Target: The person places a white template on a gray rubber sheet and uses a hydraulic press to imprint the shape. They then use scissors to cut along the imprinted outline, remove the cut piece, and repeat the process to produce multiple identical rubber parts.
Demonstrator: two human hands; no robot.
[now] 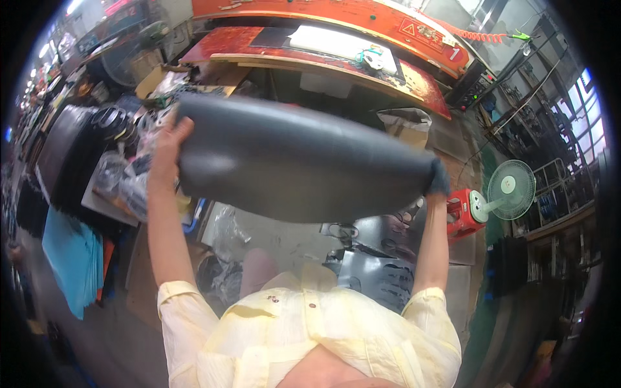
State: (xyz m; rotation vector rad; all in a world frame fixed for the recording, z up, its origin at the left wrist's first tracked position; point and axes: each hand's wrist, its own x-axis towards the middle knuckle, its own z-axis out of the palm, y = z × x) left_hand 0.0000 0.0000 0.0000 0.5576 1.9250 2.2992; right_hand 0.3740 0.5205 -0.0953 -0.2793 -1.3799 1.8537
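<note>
A large dark grey flexible sheet (294, 161) is stretched out in front of me, bowed along its lower edge and slightly blurred. My left hand (169, 143) grips its left edge, with the thumb showing on the near face. At the opposite end, my right hand (440, 179), in a dark glove, is closed on the right edge; its fingers are mostly hidden. The sheet hangs in the air before the red-topped work table (223, 40) and covers part of what lies behind it.
Behind the table runs an orange machine beam (310, 9). A white sheet (323, 42) lies on the tabletop. To the right, a fan (511, 187) stands by a red stool (458, 216). Black sheets (74, 152) and blue sheets (71, 252) are at left; cut sheets (375, 275) lie below.
</note>
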